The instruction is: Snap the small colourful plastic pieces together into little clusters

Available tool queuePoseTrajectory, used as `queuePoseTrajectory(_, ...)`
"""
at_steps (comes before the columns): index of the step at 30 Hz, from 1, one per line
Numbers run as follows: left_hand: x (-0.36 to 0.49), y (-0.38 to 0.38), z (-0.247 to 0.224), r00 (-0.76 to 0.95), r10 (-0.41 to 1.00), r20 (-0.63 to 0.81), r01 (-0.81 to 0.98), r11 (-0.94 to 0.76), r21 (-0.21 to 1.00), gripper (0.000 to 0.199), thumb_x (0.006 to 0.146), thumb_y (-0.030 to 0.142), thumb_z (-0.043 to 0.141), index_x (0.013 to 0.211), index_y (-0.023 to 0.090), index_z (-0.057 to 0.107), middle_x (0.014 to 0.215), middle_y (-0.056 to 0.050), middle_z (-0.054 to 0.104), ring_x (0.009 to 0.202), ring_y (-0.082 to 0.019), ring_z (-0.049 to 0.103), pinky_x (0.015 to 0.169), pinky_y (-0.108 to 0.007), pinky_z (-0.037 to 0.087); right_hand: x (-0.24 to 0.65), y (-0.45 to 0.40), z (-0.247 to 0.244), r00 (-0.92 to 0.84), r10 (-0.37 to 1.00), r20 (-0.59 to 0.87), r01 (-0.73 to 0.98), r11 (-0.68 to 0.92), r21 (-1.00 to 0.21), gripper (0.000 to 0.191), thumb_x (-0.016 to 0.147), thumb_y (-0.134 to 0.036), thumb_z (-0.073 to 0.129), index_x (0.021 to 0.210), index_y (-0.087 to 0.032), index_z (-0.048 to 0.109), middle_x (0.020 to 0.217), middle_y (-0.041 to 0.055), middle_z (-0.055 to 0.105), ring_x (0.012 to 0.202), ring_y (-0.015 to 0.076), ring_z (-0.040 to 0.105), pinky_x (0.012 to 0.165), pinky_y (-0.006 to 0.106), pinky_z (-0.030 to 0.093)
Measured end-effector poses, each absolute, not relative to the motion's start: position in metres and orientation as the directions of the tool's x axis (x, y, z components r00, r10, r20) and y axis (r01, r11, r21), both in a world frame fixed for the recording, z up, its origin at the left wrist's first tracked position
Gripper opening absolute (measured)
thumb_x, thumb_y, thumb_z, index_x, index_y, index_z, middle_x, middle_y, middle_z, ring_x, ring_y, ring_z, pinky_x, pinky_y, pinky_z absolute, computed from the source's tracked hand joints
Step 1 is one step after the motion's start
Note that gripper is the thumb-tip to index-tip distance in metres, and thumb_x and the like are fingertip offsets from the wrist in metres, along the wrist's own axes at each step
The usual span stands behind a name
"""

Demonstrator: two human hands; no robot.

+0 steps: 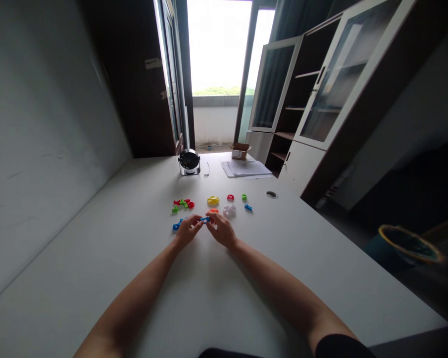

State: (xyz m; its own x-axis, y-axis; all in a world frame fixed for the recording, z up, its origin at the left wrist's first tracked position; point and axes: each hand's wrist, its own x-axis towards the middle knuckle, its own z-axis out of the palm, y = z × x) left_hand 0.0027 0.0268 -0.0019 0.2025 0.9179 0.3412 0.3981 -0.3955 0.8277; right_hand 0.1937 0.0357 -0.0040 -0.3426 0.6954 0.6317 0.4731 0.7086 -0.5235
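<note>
Between my two hands is a small blue piece (205, 219). My left hand (187, 229) pinches its left end, and my right hand (222, 230) grips its right end. Just behind my right fingers lies an orange piece (213, 211), partly hidden. Blue pieces (176, 226) rest beside my left hand, partly covered by it. White pieces (229, 210) sit behind my right hand, with a yellow cluster (213, 200) farther back. Red and green pieces (184, 203) lie at the back left.
On the white table (216, 298) are a red piece (230, 197), a green piece (244, 197) and a single blue piece (248, 207). Farther back stand a round black device (189, 160), papers (246, 168) and an open cardboard box (240, 151). A cable hole (271, 194) is at the right.
</note>
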Motion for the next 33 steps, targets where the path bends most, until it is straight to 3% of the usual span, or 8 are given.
queuePoseTrajectory(6,0.002,0.027,-0.001,0.176,0.927,0.332,0.445,-0.376,0.813,0.030,0.092,0.045,0.052,0.098,0.020,0.068,0.085,-0.003,0.071,0.076,-0.016,0.064,0.069,-0.025,0.049,0.192,0.038,-0.007,-0.398,0.663,0.634,0.524,0.732,-0.436,0.029,0.092,-0.027,0.059,0.121,-0.024,0.057,0.108,0.0076,0.065,0.100,0.0222,0.061,0.086,0.035,0.051)
queuePoseTrajectory(16,0.002,0.027,-0.001,0.168,0.937,0.305,0.507,-0.347,0.789,0.032,0.094,0.045,0.047,0.095,0.021,0.068,0.082,-0.001,0.071,0.075,-0.015,0.064,0.068,-0.024,0.047,0.193,0.040,-0.010,-0.421,0.645,0.638,0.546,0.742,-0.389,0.025,0.094,-0.026,0.056,0.120,-0.025,0.059,0.107,0.0074,0.065,0.100,0.0229,0.060,0.087,0.036,0.049)
queuePoseTrajectory(20,-0.001,0.026,0.002,0.110,0.932,0.346,0.587,-0.342,0.734,0.027,0.094,0.038,0.046,0.093,0.023,0.069,0.088,-0.002,0.071,0.079,-0.016,0.063,0.070,-0.025,0.047,0.203,0.052,0.000,-0.330,0.657,0.678,0.572,0.710,-0.410,0.025,0.095,-0.028,0.055,0.119,-0.024,0.060,0.108,0.0076,0.065,0.102,0.0233,0.059,0.091,0.037,0.047)
queuePoseTrajectory(27,-0.008,0.030,0.003,-0.117,0.858,0.500,0.792,-0.222,0.568,0.019,0.088,0.024,0.050,0.087,0.022,0.069,0.096,-0.005,0.071,0.097,-0.024,0.060,0.090,-0.037,0.042,0.275,0.102,0.009,0.115,0.697,0.708,0.797,0.361,-0.484,0.026,0.091,-0.030,0.053,0.110,-0.017,0.063,0.103,0.0107,0.063,0.098,0.0252,0.054,0.091,0.038,0.042)
queuePoseTrajectory(33,-0.016,0.034,-0.005,-0.232,0.861,0.454,0.825,-0.074,0.561,0.018,0.086,0.025,0.052,0.091,0.024,0.069,0.105,-0.007,0.070,0.109,-0.029,0.054,0.093,-0.042,0.039,0.331,0.120,-0.019,0.365,0.765,0.530,0.867,-0.073,-0.492,0.030,0.087,-0.032,0.055,0.111,-0.017,0.065,0.111,0.0120,0.062,0.103,0.0271,0.050,0.086,0.035,0.038)
